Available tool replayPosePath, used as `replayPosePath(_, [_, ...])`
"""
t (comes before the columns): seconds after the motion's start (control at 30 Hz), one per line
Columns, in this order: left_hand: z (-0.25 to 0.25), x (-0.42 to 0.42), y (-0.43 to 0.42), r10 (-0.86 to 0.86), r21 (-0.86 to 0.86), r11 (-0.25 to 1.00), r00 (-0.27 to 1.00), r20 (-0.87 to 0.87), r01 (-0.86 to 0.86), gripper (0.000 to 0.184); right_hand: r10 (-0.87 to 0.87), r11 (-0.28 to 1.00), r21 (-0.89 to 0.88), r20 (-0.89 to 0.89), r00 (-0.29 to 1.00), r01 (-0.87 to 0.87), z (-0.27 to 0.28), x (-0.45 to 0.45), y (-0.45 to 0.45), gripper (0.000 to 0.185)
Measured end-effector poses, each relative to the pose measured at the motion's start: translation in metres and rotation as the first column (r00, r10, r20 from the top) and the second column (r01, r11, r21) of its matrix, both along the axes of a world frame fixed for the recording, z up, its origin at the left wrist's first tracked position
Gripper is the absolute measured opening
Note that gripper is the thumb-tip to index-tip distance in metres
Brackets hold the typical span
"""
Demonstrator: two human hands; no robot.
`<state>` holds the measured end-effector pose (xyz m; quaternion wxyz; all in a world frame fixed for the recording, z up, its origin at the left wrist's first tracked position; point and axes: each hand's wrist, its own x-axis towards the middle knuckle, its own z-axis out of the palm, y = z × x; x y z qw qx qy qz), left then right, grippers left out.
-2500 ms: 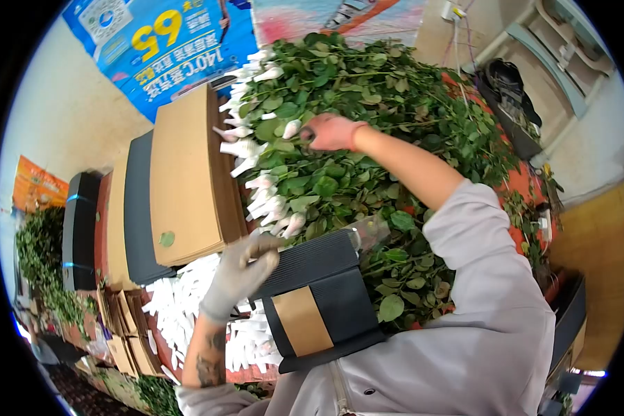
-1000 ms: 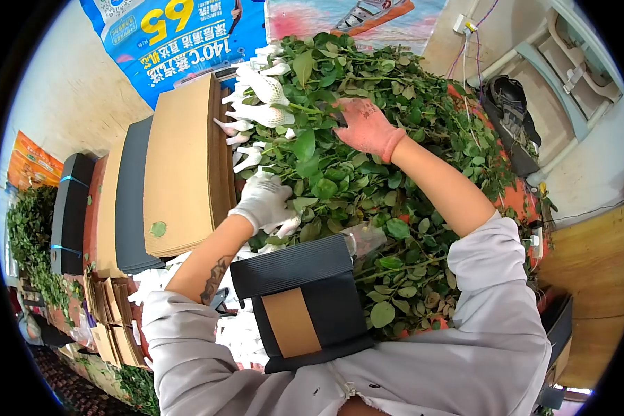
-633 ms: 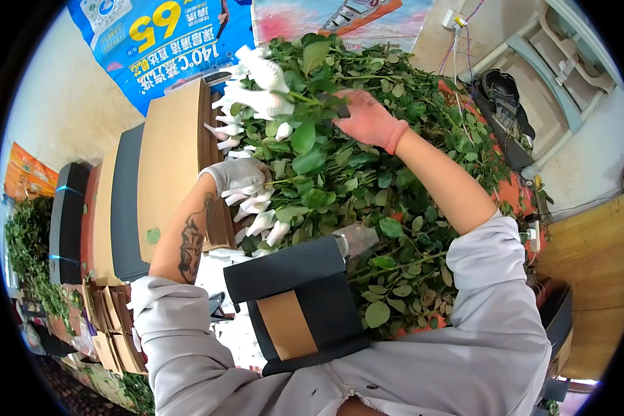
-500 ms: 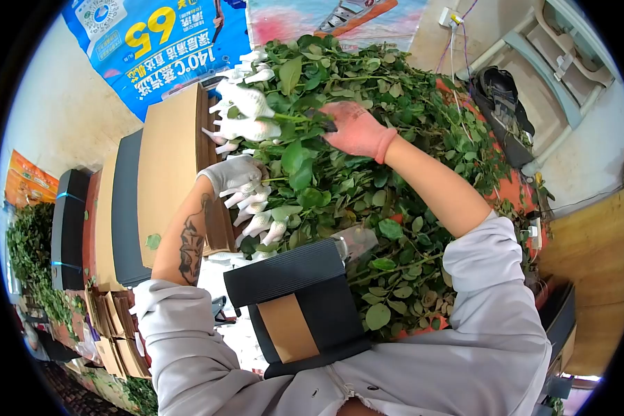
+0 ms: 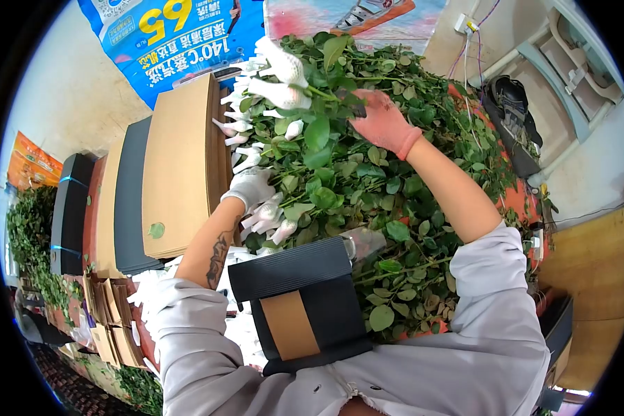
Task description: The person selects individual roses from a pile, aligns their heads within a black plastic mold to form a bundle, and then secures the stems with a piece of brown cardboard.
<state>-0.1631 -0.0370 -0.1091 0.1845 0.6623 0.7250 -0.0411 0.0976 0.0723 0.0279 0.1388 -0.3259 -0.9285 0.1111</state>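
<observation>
My right hand (image 5: 385,123), in a pink-red glove with dark fingertips, is closed around leafy stems of roses. Their heads wear white net sleeves (image 5: 279,93) and point left, raised above the pile. My left hand (image 5: 252,187), in a white glove, reaches in at the left edge of the pile. Its fingers curl among other sleeved rose heads (image 5: 265,216); what they grip, if anything, is hidden. Green rose foliage (image 5: 367,173) spreads under both hands. Close to my body stands a black corrugated cardboard piece (image 5: 291,270) with a brown strip (image 5: 290,326).
Stacked brown cardboard sheets (image 5: 180,166) and dark sheets (image 5: 133,201) stand left of the roses. Smaller folded cardboard pieces (image 5: 111,312) lie below them. A blue poster (image 5: 180,48) hangs behind. At right are a chair (image 5: 561,90) with a dark bag (image 5: 509,111) and hanging cables (image 5: 466,83).
My right hand has lifted the sleeved roses up and to the right. My left hand has shifted slightly toward me along the rose heads. The camera view has moved a little.
</observation>
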Motion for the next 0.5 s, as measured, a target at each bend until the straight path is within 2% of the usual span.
replayPosePath(0.03, [0.000, -0.002, 0.005, -0.046, -0.047, 0.998, 0.999, -0.015, 0.045, 0.050, 0.019, 0.978, 0.205, 0.063, 0.998, -0.031, -0.021, 0.004, 0.008, 0.050])
replayPosePath(0.07, [0.000, -0.004, 0.010, -0.094, -0.098, 0.991, 0.995, -0.026, 0.091, 0.051, 0.016, 0.979, 0.203, 0.065, 0.998, -0.029, -0.029, 0.005, 0.010, 0.050])
replayPosePath(0.1, [0.001, -0.006, 0.016, -0.046, -0.218, 0.974, 0.995, 0.086, 0.064, 0.055, 0.009, 0.984, 0.180, 0.043, 0.999, -0.017, -0.036, 0.005, 0.013, 0.049])
replayPosePath(0.27, [0.008, 0.009, 0.018, -0.183, -0.227, 0.959, 0.982, -0.036, 0.171, 0.057, -0.028, 0.991, 0.133, -0.012, 1.000, 0.029, -0.031, 0.002, 0.006, 0.050])
replayPosePath(0.33, [0.012, 0.007, 0.016, -0.159, -0.297, 0.939, 0.985, 0.066, 0.172, 0.069, -0.031, 0.997, 0.068, -0.009, 0.999, 0.031, -0.026, 0.001, 0.003, 0.051])
replayPosePath(0.37, [0.021, 0.002, 0.014, -0.197, -0.278, 0.928, 0.960, 0.200, 0.248, 0.079, -0.028, 0.997, 0.071, -0.010, 1.000, 0.029, -0.028, 0.000, 0.004, 0.051])
replayPosePath(0.4, [0.021, -0.003, 0.017, -0.250, -0.254, 0.922, 0.950, 0.186, 0.292, 0.074, -0.057, 0.997, 0.050, -0.043, 0.997, 0.060, -0.031, -0.001, 0.005, 0.047])
replayPosePath(0.43, [0.040, -0.005, 0.014, -0.036, -0.327, 0.924, 0.898, 0.439, 0.197, 0.065, -0.088, 0.996, 0.024, -0.073, 0.993, 0.090, -0.033, -0.001, 0.005, 0.043])
replayPosePath(0.47, [0.059, -0.007, 0.011, 0.192, -0.421, 0.898, 0.749, 0.634, 0.126, 0.056, -0.087, 0.996, 0.024, -0.074, 0.994, 0.089, -0.027, -0.002, 0.002, 0.043])
replayPosePath(0.5, [0.059, -0.022, 0.015, 0.298, -0.480, 0.860, 0.593, 0.748, 0.173, 0.046, -0.072, 0.997, -0.022, -0.073, 0.995, 0.070, -0.020, -0.002, 0.000, 0.043])
